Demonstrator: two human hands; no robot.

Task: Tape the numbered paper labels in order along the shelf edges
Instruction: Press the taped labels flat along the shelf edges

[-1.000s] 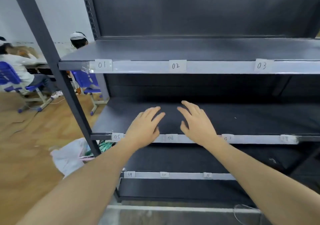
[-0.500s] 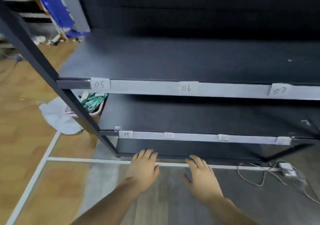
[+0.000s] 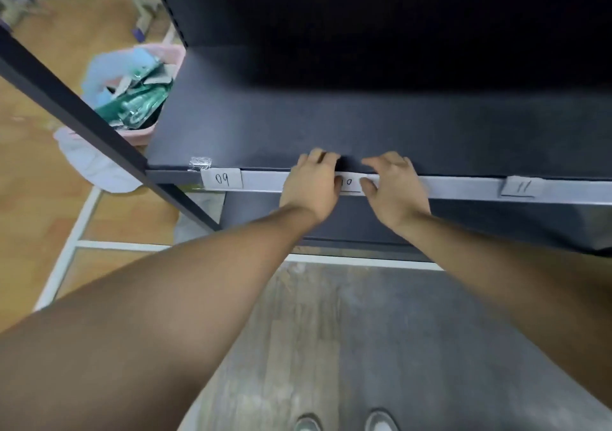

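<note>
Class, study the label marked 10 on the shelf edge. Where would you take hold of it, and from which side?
Probably its two short ends, from the front. The label 10 lies flat against the shelf edge, so only its ends offer a grip; the left hand and right hand sit one at each end.

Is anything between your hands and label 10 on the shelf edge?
Nothing visible stands between them. The left hand and right hand touch label 10 on the shelf edge, one at each end.
</note>
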